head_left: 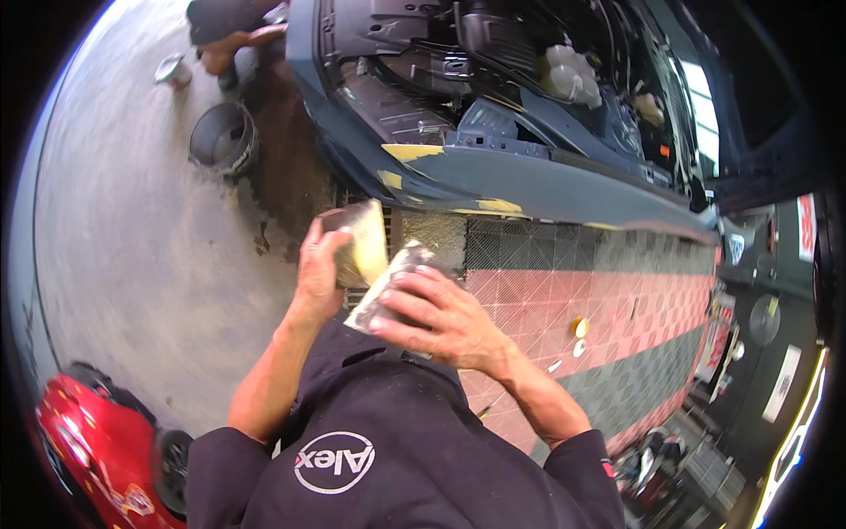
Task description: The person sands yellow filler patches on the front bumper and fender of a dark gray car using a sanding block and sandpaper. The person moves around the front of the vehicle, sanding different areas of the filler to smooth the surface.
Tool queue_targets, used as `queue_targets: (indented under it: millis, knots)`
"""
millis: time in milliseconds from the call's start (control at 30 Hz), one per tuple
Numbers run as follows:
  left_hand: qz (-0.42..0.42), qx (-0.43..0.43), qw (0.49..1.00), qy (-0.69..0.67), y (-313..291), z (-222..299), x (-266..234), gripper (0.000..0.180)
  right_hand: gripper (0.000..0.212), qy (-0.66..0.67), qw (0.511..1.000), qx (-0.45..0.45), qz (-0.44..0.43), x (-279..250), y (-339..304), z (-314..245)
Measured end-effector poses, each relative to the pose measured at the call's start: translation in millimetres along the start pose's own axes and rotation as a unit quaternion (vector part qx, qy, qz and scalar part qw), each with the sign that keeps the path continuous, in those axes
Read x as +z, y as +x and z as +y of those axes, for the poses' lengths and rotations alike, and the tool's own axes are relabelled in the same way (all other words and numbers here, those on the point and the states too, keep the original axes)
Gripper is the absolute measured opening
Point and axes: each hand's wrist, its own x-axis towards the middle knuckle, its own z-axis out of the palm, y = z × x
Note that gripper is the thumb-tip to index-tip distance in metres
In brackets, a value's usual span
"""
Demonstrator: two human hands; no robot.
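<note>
In front of my waist, both hands are raised with a block in each. My left hand [317, 269] is closed on a yellowish, sponge-like block [372, 242] whose other side is dark and dirty. My right hand [436, 313] has its fingers wrapped over a flat, pale-edged block [388, 286], greyish like a sanding block. The two blocks are close together; whether they touch I cannot tell. Just beyond them is the car's grey-blue fender [546, 181], with yellow filler patches [414, 152] on it. Its engine bay [493, 62] is uncovered.
A black bucket [222, 139] and a small can [173, 70] stand at the far left, near a crouching person [231, 35]. A red toy-like car [106, 450] is at the near left. Red and grey floor tiles [599, 304] carry a yellow roll [580, 327]. Equipment [679, 476] lines the right.
</note>
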Motion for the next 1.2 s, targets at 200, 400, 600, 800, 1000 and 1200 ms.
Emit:
queue_targets:
  millis: [200, 400, 600, 800, 1000, 1200]
  knots:
    - [0.009, -0.04, 0.976, -0.214, -64, -90, 41, 0.04, 0.064, 0.09, 0.995, -0.047, 0.025, 11, -84, 42]
    - [0.046, 0.094, 0.992, -0.065, -101, -145, 14, 0.034, 0.079, -0.003, 0.986, -0.015, -0.167, -18, -121, 78]
    - [0.223, 0.274, 0.927, -0.122, -120, -183, 4, 0.031, 0.078, 0.018, 0.931, 0.038, -0.363, -23, -84, 28]
    - [0.297, 0.277, 0.878, -0.255, -190, -206, -56, 0.035, 0.044, 0.445, 0.735, 0.448, -0.247, -61, -94, 53]
    - [0.307, 0.162, 0.872, -0.345, -181, -354, -79, 0.034, 0.057, 0.515, 0.802, 0.301, 0.018, -99, -44, 69]
    - [0.359, 0.064, 0.813, -0.453, -145, -498, -54, 0.029, 0.056, 0.33, 0.94, 0.093, -0.011, -128, 56, 78]
